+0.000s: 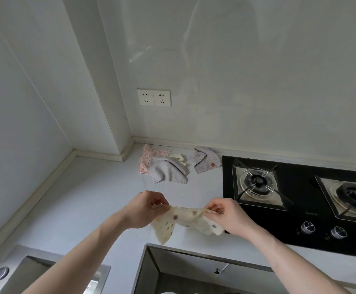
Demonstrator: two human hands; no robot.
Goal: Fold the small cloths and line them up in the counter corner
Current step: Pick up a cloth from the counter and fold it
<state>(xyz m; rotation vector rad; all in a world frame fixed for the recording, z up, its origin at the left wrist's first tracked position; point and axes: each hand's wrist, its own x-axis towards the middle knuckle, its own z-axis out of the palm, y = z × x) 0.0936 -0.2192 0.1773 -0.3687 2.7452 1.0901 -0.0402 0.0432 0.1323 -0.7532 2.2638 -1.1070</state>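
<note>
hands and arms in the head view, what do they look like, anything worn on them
Two bare arms reach in from the bottom edge of the picture. No sleeve shows on either forearm, as far as the frame reaches. The left hand and the right hand wear no gloves, and no watch, bracelet or ring can be made out. The fingernails look short and plain, though they are too small to judge closely.

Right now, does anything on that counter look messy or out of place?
Yes. Near the wall corner, the pink cloth and grey cloth lie crumpled and overlapping in a heap, not folded. The dotted cloth beside them looks loosely folded. Both hands hold a cream spotted cloth stretched above the counter.
</note>
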